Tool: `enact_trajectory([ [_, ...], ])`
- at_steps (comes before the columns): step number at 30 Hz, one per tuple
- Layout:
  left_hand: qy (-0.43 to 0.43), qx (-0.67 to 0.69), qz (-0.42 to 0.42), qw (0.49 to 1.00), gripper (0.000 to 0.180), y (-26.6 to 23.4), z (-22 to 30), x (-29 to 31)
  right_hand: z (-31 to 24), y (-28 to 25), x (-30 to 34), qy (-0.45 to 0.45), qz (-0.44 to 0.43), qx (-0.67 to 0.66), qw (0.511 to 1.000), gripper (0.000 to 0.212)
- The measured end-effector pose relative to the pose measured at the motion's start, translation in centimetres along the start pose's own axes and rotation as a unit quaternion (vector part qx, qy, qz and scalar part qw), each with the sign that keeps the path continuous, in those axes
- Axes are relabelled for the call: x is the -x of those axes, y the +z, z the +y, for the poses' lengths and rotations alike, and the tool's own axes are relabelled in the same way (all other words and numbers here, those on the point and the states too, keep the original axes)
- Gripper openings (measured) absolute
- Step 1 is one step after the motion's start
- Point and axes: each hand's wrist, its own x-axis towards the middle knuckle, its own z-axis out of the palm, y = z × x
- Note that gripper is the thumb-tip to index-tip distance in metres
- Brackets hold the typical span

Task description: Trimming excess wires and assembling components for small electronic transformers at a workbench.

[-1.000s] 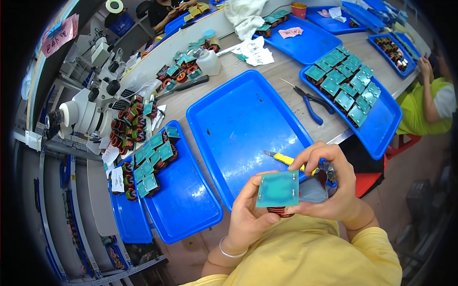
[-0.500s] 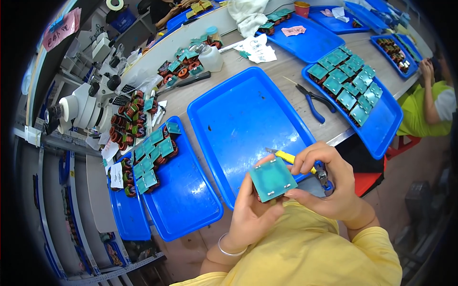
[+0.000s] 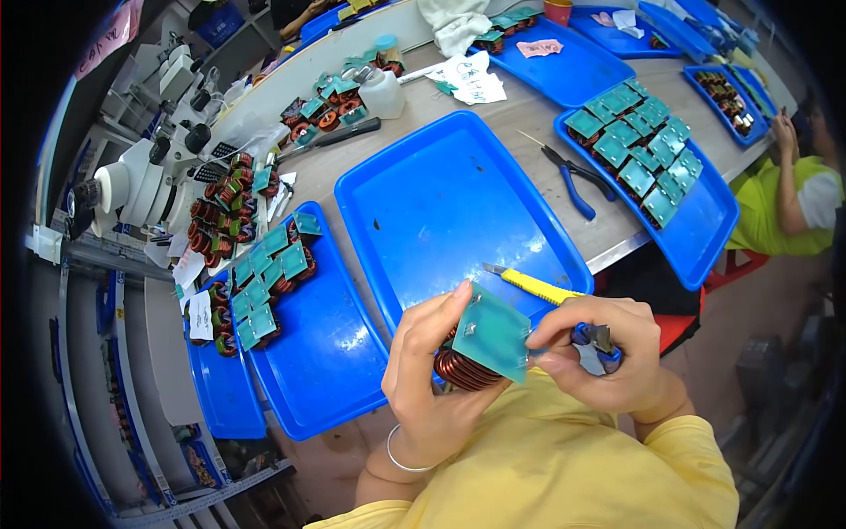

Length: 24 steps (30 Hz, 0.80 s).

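My left hand [image 3: 427, 353] is closed around a copper-wound coil [image 3: 464, 370] with a square green circuit board [image 3: 493, 335] on it. The board is tilted, and the windings show below its left edge. My right hand [image 3: 612, 353] has thumb and forefinger pinched at the board's right edge; whatever is between those fingertips is too small to make out. Tucked in that hand's curled fingers is a small blue-handled pair of cutters [image 3: 597, 346], partly hidden. A yellow utility knife [image 3: 538, 284] with its blade out lies over the near right part of the blue tray, just beyond the right hand.
The large blue tray [image 3: 352, 198] lies ahead. Left of it, another tray [image 3: 330, 361] holds board-topped coils [image 3: 273, 269]; loose coils [image 3: 220, 212] lie beyond. On the right are blue-handled pliers [image 3: 577, 189] and a tray of boards [image 3: 709, 234]. A microscope [image 3: 132, 189] stands left; a person [image 3: 793, 203] sits right.
My left hand has tipped the coil so its windings show and the board slants. My right fingertips have shifted to the board's right edge. The view has moved slightly.
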Motion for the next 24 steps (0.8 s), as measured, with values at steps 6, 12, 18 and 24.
enact_trajectory([
  [6, 0.007, -0.019, -0.008, 1.0, 0.066, -0.22, -0.15, -0.06, -0.26, 0.17, -0.24, 0.016, -0.012, 0.0, 1.0, 0.012],
  [12, -0.01, -0.029, -0.034, 0.999, 0.063, -0.44, -0.56, 0.17, 0.06, 0.37, -0.21, 0.017, 0.001, 0.019, 1.0, 0.01],
  [18, 0.023, -0.066, -0.01, 0.998, 0.068, -0.29, -0.62, -0.14, 0.01, 0.27, -0.41, 0.023, -0.022, 0.053, 0.998, 0.009],
  [24, -0.009, -0.048, -0.021, 0.999, 0.063, -0.19, -0.99, 0.51, 0.19, 0.26, -0.24, 0.037, -0.043, 0.083, 0.995, 0.008],
])
